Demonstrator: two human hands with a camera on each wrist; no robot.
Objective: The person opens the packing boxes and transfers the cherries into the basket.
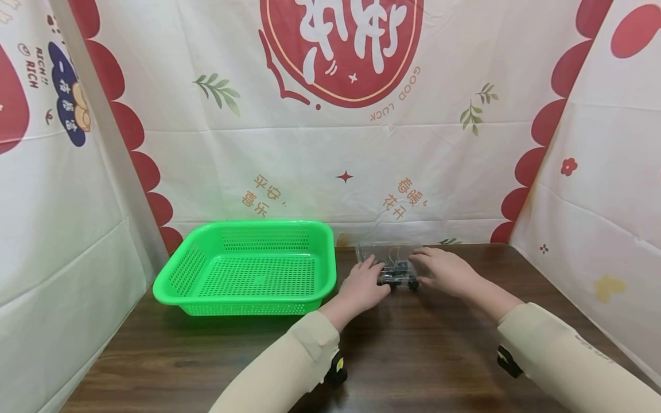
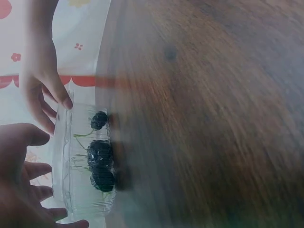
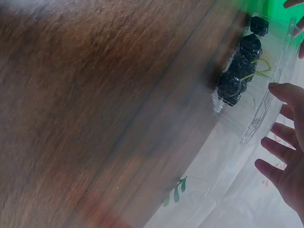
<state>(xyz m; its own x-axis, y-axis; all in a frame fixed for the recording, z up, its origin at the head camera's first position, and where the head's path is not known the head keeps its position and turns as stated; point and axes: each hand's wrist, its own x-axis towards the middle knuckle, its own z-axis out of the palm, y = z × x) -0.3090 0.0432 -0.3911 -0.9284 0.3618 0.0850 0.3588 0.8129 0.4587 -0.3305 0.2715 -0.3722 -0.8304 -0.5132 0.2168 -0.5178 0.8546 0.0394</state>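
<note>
A clear plastic clamshell box (image 1: 373, 251) sits near the back edge of the table, right of the basket. Inside it lie several dark, round, shiny pieces (image 2: 100, 153) with thin green stems; their exact kind is unclear. My left hand (image 1: 363, 285) is at the box's left end, its fingers spread beside the lid (image 2: 60, 156). At the opposite end is my right hand (image 1: 446, 271), with the thumb against the lid's rim and the other fingers spread apart behind it (image 3: 289, 135). Neither hand curls firmly round the box.
A green perforated plastic basket (image 1: 258, 307) stands to the left on the dark wooden table (image 1: 413, 355). White printed cloth (image 1: 330, 155) hangs behind the table and along both sides.
</note>
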